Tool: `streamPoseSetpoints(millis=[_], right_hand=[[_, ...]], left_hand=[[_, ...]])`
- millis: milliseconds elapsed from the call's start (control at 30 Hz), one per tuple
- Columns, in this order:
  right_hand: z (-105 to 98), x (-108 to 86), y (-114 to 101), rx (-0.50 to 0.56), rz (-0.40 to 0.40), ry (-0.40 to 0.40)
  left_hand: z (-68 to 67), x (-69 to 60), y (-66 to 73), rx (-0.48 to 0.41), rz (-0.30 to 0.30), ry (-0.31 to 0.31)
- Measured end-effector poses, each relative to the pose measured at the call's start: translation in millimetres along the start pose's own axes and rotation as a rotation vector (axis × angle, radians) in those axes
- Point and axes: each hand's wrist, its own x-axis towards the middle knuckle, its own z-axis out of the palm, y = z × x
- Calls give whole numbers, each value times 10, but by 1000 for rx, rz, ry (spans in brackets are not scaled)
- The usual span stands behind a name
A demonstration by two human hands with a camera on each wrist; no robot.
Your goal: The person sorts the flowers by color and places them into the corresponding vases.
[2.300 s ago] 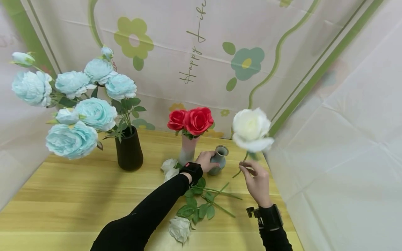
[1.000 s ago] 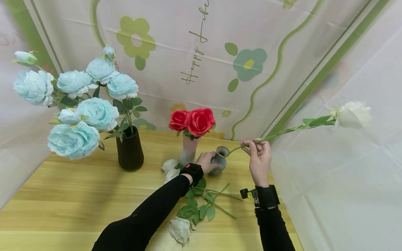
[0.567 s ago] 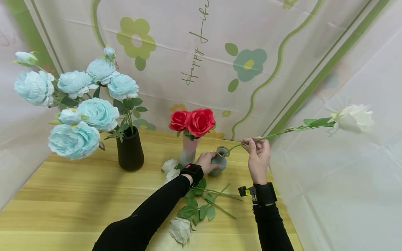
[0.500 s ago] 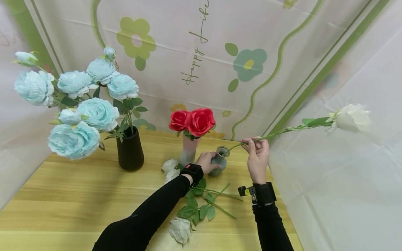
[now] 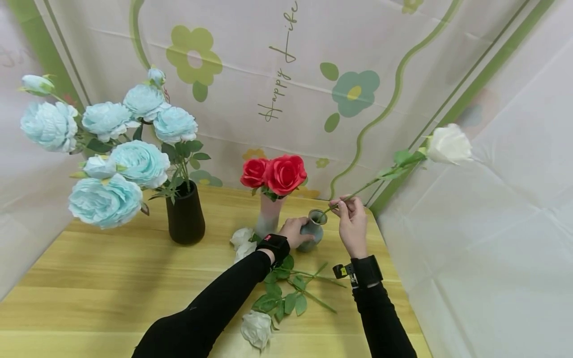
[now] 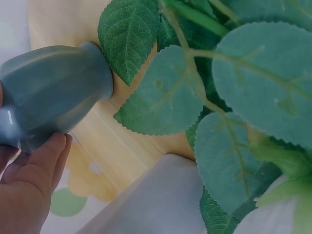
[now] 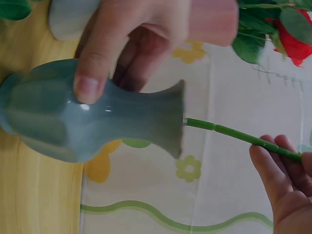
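A small blue-grey vase point(image 5: 312, 237) stands upright on the table, and my left hand point(image 5: 293, 230) grips it round the body from the left. In the right wrist view the thumb presses on the vase's point(image 7: 53, 114) side. My right hand point(image 5: 352, 223) pinches the green stem of a white rose point(image 5: 449, 144) just above the vase. The stem's point(image 7: 229, 130) lower end is inside the vase mouth, while the bloom leans up and to the right. How deep the end reaches is hidden.
A pink-and-white vase point(image 5: 268, 214) with red roses point(image 5: 284, 174) stands left of the small vase. Further left is a black vase point(image 5: 185, 216) of pale blue flowers point(image 5: 139, 164). White roses point(image 5: 256, 328) with leafy stems point(image 5: 309, 293) lie in front on the wooden table point(image 5: 89, 278).
My right hand brought the rose's stem end into the vase mouth, then moved left and tilted the stem more upright. My left hand has stayed on the vase.
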Motion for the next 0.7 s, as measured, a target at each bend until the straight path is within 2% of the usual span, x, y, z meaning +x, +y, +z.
streamPoseSetpoints(millis=[100, 300, 367, 433, 633, 700], right_hand=[[47, 9, 5, -45, 6, -57], [57, 33, 310, -154, 36, -102], [55, 33, 389, -198, 12, -106], [44, 26, 515, -186, -23, -119], [36, 20, 551, -268, -27, -157], [44, 25, 450, -335, -1, -180]], left_hand=[[-5, -3, 20, 5, -12, -4], [-26, -12, 75, 5, -22, -10], [-31, -13, 84, 8, -17, -10], [-34, -10, 84, 15, -13, -12], [-26, 0, 45, 32, -2, -7], [-16, 6, 24, 34, 6, -2]])
